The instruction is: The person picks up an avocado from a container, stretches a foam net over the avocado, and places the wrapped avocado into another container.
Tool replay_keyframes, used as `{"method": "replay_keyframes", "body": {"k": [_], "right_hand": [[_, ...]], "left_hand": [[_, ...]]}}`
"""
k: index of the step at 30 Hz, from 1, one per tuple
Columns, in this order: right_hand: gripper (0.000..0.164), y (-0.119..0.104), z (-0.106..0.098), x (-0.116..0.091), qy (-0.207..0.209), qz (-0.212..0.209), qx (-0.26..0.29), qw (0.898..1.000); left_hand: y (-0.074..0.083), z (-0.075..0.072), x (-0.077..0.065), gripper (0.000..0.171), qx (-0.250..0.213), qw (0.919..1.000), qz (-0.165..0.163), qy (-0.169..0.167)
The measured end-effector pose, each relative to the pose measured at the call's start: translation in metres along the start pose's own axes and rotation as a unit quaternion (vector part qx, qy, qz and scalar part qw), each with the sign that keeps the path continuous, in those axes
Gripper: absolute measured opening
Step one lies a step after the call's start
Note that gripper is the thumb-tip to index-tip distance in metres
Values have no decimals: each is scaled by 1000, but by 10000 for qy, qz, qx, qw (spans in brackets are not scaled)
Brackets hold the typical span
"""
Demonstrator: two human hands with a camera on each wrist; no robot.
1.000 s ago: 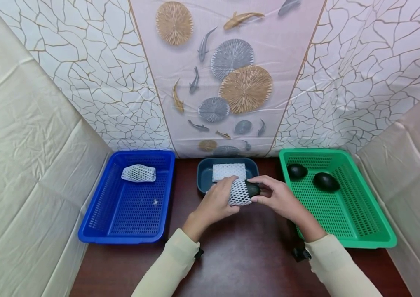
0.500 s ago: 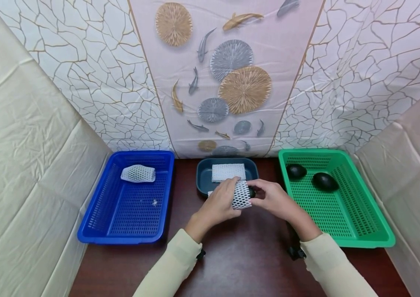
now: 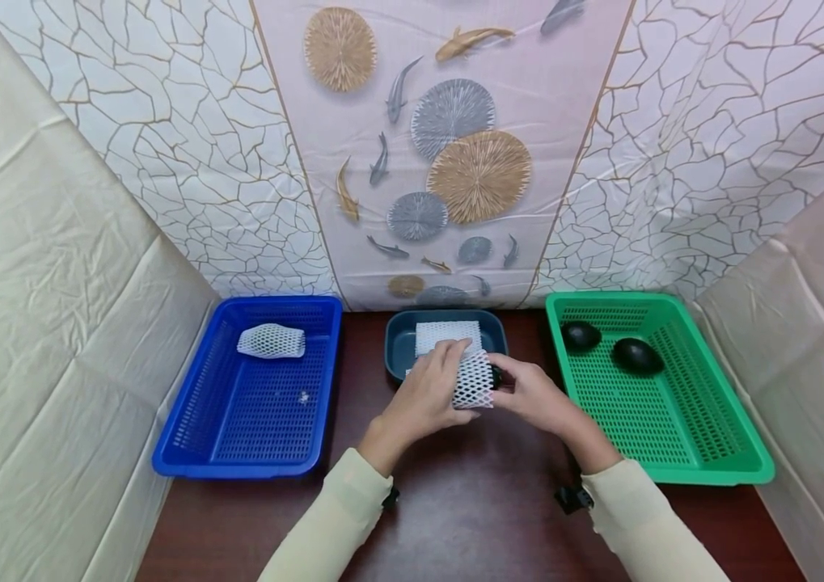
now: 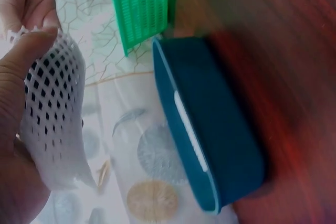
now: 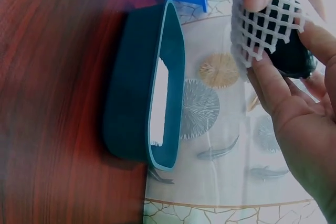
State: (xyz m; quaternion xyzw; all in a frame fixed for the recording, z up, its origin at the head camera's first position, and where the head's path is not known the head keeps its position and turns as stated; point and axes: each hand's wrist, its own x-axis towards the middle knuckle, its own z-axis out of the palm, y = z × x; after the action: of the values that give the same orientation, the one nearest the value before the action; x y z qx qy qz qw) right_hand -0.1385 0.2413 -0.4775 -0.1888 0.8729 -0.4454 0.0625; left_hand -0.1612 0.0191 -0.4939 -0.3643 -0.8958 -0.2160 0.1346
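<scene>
A white foam net sleeve (image 3: 473, 383) is stretched round a dark, glossy avocado (image 5: 292, 57). My left hand (image 3: 428, 390) grips the sleeve from the left, its thumb (image 4: 32, 45) lying across the mesh in the left wrist view. At the sleeve's right end, my right hand (image 3: 530, 394) holds the avocado's bare end between thumb and fingers. Most of the fruit sits inside the mesh; its end still pokes out. Both hands are above the table, just in front of a dark teal tray (image 3: 397, 339) that holds flat white foam nets (image 3: 448, 334).
On the left, a blue basket (image 3: 259, 467) contains one netted fruit (image 3: 272, 340). A green basket (image 3: 717, 475) on the right holds two bare avocados, one nearer the back (image 3: 581, 336) and another beside it (image 3: 638, 356). Patterned cloth hangs behind the table.
My right hand has shifted left, and the avocado has slid deeper into the sleeve, so less of it shows. My left hand stays round the sleeve.
</scene>
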Motion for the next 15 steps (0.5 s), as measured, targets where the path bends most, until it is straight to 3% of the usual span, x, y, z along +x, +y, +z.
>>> {"method": "replay_keyframes", "body": {"k": [5, 10, 15], "right_hand": [[55, 4, -4, -3, 298, 5, 218, 9993], [52, 6, -8, -5, 470, -47, 206, 9987], [51, 5, -8, -6, 510, -58, 306, 9982]], "left_hand": [[-11, -12, -6, 101, 265, 9994, -98, 197], [-18, -17, -13, 80, -13, 9997, -155, 190], [-18, -11, -15, 72, -213, 9991, -8, 363]]}}
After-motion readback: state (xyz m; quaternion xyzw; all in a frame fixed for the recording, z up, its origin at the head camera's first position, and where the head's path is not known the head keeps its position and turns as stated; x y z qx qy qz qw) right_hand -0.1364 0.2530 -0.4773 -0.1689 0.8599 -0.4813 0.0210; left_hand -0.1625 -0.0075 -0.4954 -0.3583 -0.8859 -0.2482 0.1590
